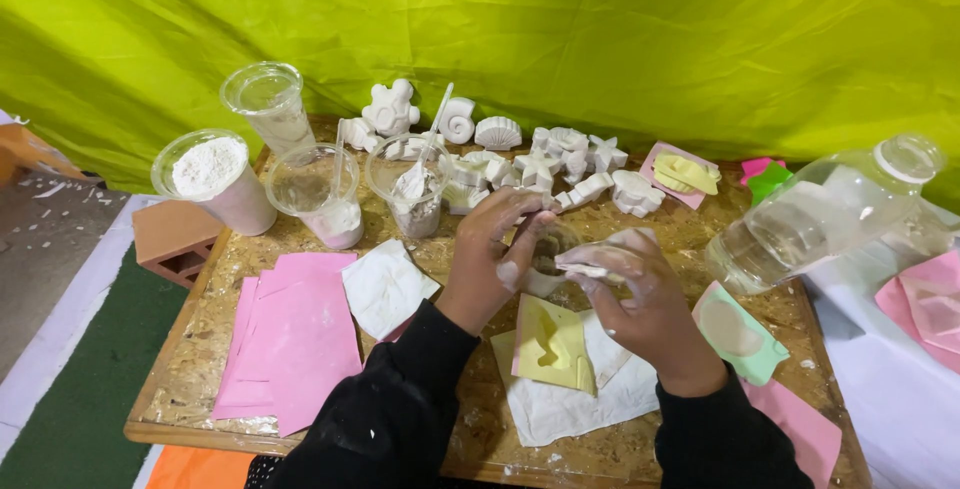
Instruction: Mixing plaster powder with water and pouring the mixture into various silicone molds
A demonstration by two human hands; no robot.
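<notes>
My left hand [492, 254] grips a small clear plastic cup [548, 254] holding whitish paste above the middle of the board. My right hand [640, 299], smeared with white plaster, holds a white spoon [585, 269] whose tip rests at the cup's rim. Just below the hands lies a yellow mould [548, 344] with a recessed shape, resting on white paper [570, 404]. Both sleeves are black and dusted white.
A low chipboard table [190, 349] carries pink sheets [290, 339], a tub of white powder [212, 177], clear cups [318, 189], a cup with a spoon [415, 194], several white plaster figures [520, 164], a green mould [738, 334] and a tilted water bottle [820, 214]. A brick [175, 239] lies at left.
</notes>
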